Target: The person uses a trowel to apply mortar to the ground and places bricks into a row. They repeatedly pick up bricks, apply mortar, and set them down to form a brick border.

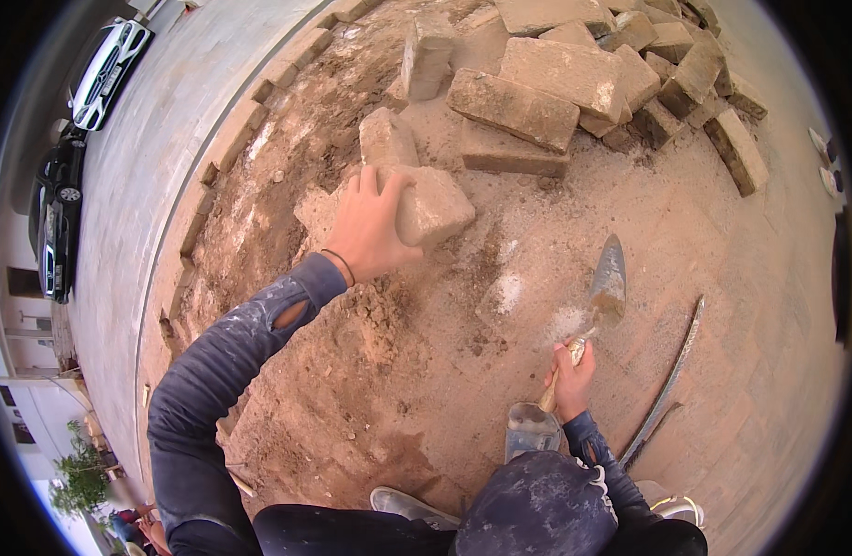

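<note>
My left hand (pixel 375 227) is spread across a dusty tan paving block (pixel 440 206), fingers over the far side and thumb along the near side. Part of the block is covered by the hand. Just behind it, another block (pixel 389 139) sits on the soil. My right hand (pixel 570 375) is wrapped round the handle of a trowel (pixel 608 285), its pointed metal blade directed away from me over the sandy ground. Below that hand a wooden handle runs to a grey, blocky piece (pixel 532 431); I cannot tell whether this is a separate tool.
A heap of loose paving blocks (pixel 565 79) lies at the far right. A thin curved strip (pixel 671 375) rests on the ground right of my right hand. A row of edging blocks (pixel 231 134) borders the dug soil on the left, with parked cars (pixel 115 74) beyond.
</note>
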`<state>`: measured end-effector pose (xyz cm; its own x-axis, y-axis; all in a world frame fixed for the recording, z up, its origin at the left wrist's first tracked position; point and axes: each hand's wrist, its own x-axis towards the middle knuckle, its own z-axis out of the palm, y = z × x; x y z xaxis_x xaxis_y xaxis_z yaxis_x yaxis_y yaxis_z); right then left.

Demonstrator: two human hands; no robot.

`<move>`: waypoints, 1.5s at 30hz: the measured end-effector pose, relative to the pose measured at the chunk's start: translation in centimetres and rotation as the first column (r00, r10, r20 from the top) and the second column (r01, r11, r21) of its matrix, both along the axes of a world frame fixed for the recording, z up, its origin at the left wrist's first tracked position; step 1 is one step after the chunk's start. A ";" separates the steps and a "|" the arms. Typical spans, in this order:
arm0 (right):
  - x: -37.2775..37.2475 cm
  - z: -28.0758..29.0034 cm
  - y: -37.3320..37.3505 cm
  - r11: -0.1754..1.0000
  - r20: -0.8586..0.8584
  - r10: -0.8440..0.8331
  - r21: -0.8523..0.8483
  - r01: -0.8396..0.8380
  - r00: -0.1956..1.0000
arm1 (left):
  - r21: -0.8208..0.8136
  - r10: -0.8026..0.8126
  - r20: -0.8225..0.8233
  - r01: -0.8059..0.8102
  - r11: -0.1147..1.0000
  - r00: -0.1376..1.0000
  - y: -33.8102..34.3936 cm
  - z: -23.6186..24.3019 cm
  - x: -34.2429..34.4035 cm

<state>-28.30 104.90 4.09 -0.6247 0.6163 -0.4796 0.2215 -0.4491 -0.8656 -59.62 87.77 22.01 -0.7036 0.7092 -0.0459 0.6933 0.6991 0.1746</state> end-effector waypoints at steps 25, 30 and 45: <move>-4.0 2.6 -16.8 0.491 0.039 0.857 0.242 -0.837 0.514 | -0.005 0.863 0.380 -0.932 0.361 0.333 -32.9 -5.1 13.8; -3.8 2.1 -18.9 0.350 0.089 0.916 0.303 -0.886 0.392 | -0.065 0.552 0.097 -0.548 0.834 0.828 -33.3 -5.4 15.6; -10.0 1.7 -26.9 0.220 0.045 0.974 0.064 -0.973 0.223 | 0.045 0.599 0.094 -0.604 0.795 0.795 -32.3 -5.4 17.3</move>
<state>-38.33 77.98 5.76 -0.7646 -0.4444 -0.4668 0.4411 0.1674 -0.8817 -42.31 55.50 16.59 -0.9859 0.1470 -0.0798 0.1204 0.9551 0.2708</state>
